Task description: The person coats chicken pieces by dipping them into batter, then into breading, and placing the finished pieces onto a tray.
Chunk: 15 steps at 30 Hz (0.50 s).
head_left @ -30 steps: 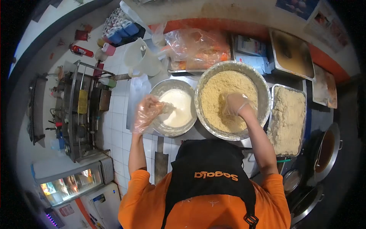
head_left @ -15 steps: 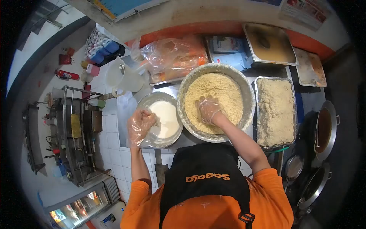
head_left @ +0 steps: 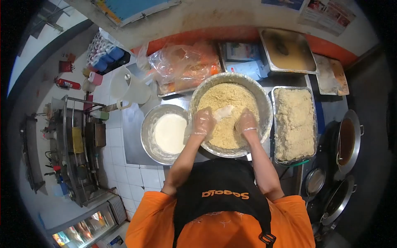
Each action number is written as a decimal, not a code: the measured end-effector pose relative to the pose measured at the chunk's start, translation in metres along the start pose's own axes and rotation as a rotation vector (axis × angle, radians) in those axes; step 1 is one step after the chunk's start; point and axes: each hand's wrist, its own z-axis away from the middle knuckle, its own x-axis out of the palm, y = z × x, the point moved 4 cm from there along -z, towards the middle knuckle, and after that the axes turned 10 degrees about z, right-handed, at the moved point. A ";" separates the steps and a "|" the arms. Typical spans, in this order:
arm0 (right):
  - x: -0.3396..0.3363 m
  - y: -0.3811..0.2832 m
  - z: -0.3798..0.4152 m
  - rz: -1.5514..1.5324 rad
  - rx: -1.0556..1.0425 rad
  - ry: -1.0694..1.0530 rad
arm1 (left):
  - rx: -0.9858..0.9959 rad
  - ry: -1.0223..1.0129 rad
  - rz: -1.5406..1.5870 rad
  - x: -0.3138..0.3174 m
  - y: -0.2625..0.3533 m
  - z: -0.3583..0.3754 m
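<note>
A wide metal bowl [head_left: 267, 108] holds coarse pale-yellow crumbs [head_left: 229, 93]. On the crumbs lies a white, batter-coated piece [head_left: 223, 113] whose kind I cannot make out. Left of it, my left hand [head_left: 204, 122], in a clear plastic glove, is curled down into the crumbs. My right hand [head_left: 247, 122], gloved too, dips into the crumbs on the piece's other side. The fingers of both hands look bent inward, their tips partly hidden by crumbs. Beside my left wrist stands a smaller metal bowl [head_left: 147, 142] with white batter [head_left: 170, 133].
To the right is a tray [head_left: 316, 124] heaped with crumb mixture. Behind stand a plastic-wrapped tray of orange food [head_left: 186, 68], a deep steel pan [head_left: 289, 51] and a clear pitcher [head_left: 132, 89]. Wide pans [head_left: 351, 142] sit far right.
My left hand has moved right, from over the batter bowl into the crumb bowl. The white piece now lies on the crumbs. My right hand has shifted right and slightly down.
</note>
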 end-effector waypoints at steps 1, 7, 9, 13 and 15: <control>-0.004 0.000 0.001 0.002 0.002 -0.001 | 0.003 -0.008 0.011 0.001 0.000 0.001; -0.027 -0.036 0.028 0.249 -0.247 -0.067 | 0.066 0.034 -0.022 0.006 -0.023 -0.001; 0.018 -0.028 0.011 0.234 -0.192 -0.127 | 0.070 0.016 -0.067 0.013 -0.030 -0.005; -0.016 -0.048 0.025 0.085 -0.313 -0.013 | 0.208 0.111 -0.048 0.011 -0.025 0.008; 0.006 -0.049 0.023 0.241 -0.258 -0.236 | 0.139 0.043 -0.018 0.007 -0.023 0.011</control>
